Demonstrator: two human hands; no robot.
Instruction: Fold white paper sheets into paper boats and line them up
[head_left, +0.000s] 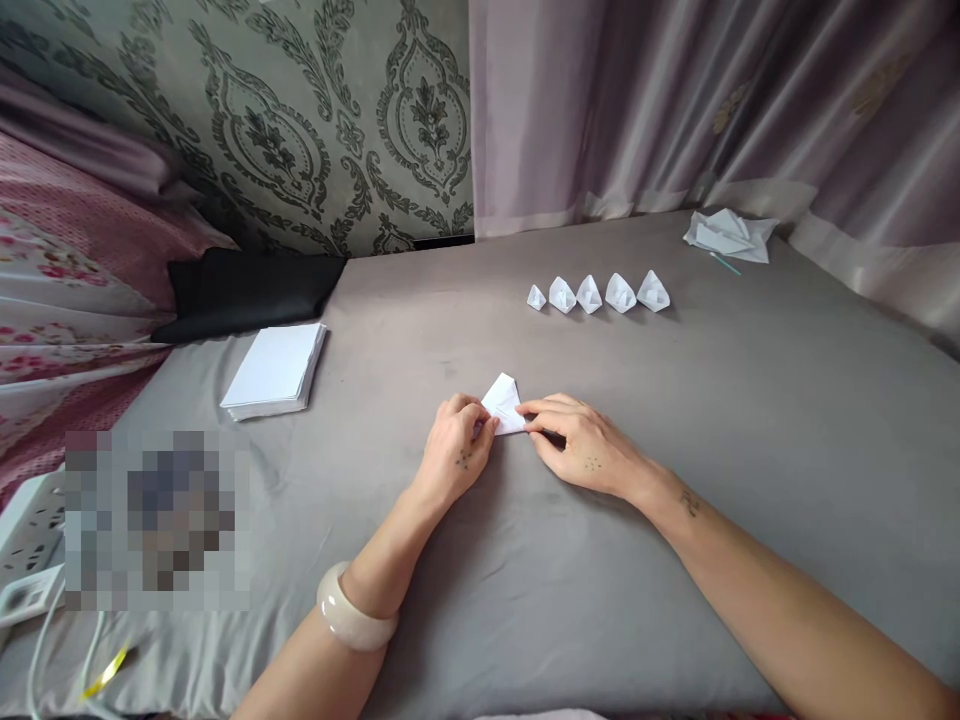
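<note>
A small folded piece of white paper (504, 400) lies on the grey cloth surface, its narrow top pointing away from me. My left hand (456, 440) pinches its left corner between thumb and fingers. On the opposite side, my right hand (574, 435) grips the right edge with fingertips and thumb close together. Beyond the hands stands a row of several white folded paper boats (589, 295), smallest at the left. To the far left rests a stack of white paper (276, 368).
More folded white paper (729, 236) lies at the back right beside a thin green-and-white stick (724, 263). A black cloth (251, 290) sits at the back left. A power strip (30, 525), cables and a yellow strip (106, 672) are at the left edge. Curtains border the back.
</note>
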